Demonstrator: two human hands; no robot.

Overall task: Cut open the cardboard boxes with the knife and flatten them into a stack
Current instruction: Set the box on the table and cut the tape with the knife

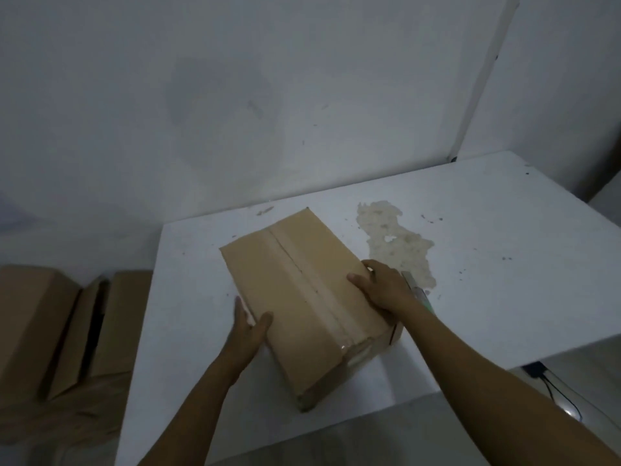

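A smooth, taped, oblong brown cardboard box point(302, 297) lay askew near the scuffed white bench's point(504, 280) front left corner. The left hand point(248, 334) clasped its left side, the right hand point(383, 287) its right edge, a knife point(416, 290) just beside

You are in what reads as a bare storeroom or packing room. Evidence: stained, scuffed white wall point(235, 95); plain white table point(504, 264) with a peeled patch point(393, 243); cardboard boxes point(33, 314) on the floor to your left; loose cable point(554, 391) to your right.
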